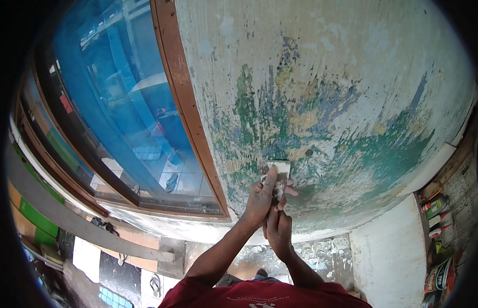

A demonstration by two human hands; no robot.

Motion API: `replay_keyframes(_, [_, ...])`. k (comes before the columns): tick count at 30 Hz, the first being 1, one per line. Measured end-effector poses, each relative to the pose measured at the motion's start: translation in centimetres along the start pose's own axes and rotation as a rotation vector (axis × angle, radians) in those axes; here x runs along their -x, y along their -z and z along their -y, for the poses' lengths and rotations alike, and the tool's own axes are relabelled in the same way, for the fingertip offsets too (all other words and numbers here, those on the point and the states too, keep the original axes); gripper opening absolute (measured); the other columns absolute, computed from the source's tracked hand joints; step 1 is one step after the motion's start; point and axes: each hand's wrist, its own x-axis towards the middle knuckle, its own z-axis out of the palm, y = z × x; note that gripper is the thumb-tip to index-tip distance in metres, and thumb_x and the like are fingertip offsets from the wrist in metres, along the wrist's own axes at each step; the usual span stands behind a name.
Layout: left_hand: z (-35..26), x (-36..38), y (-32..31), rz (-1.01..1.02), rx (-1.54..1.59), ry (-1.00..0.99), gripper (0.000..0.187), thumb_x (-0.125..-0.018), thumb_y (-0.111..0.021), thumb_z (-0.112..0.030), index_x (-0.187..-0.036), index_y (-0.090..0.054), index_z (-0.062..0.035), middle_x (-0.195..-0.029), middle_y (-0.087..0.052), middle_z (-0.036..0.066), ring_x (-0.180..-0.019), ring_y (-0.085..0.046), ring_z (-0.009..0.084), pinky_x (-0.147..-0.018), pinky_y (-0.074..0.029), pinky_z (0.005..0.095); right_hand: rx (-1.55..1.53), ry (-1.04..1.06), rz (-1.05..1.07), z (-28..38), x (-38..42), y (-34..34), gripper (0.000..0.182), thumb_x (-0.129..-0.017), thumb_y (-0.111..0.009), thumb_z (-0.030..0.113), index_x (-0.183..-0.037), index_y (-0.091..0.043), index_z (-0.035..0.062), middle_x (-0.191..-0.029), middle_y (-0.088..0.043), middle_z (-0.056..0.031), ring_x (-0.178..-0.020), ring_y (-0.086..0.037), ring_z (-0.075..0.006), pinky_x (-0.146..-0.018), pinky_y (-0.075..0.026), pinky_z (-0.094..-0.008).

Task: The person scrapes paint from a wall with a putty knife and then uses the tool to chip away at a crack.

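Nearest you, beyond your red shirt (259,293), your right hand (278,228) has its grip closed low on the scraper (281,172). Your left hand (261,199) grips it just above, thumb laid along the blade. The scraper's edge is at the patchy green-and-white wall (352,133). Left of it stands the brown-framed window (183,97), blue showing through the glass.

I'm facing a flaking green-and-cream plaster wall (362,118); brown wood-framed glass window (131,102) with blue reflections on my left.
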Motion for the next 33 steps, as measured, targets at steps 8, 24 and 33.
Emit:
replay_keyframes(8, [-0.2,-0.1,0.2,-0.018,-0.027,-0.002,0.054,-0.092,-0.036,-0.045,-0.090,-0.058,0.0043,-0.067,-0.063,0.013,-0.040,-0.046,0.0080,-0.036,-0.035,0.0209,0.029,0.054,-0.003,-1.0,-0.2,-0.1,0.038,-0.096,-0.031,0.022,-0.066,-0.042,0.0010,-0.045,-0.040,-0.0023,-0.032,-0.039,-0.0086,-0.030,-0.027,-0.0245])
replay_keyframes(24, [1.1,-0.1,0.6,-0.003,-0.048,0.004,0.052,-0.092,-0.036,-0.044,-0.092,-0.058,0.0033,-0.071,-0.064,0.013,-0.041,-0.046,0.0076,-0.038,-0.037,0.0205,-0.102,-0.088,0.021,0.7,0.4,0.1,0.037,-0.096,-0.031,0.022,-0.065,-0.040,0.0029,-0.045,-0.038,-0.0018,-0.032,-0.036,-0.0082,-0.030,-0.027,-0.0236])
replay_keyframes(33, [2.1,0.6,1.0,-0.019,-0.041,0.063,0.056,-0.091,-0.037,-0.046,-0.093,-0.056,0.0058,-0.072,-0.064,0.013,-0.042,-0.046,0.0079,-0.038,-0.036,0.0200,0.049,-0.056,0.054,-2.7,1.8,0.4,0.026,-0.092,-0.040,0.019,-0.079,-0.049,-0.0026,-0.046,-0.045,-0.0132,-0.040,-0.051,-0.0255,-0.037,-0.037,-0.0335])
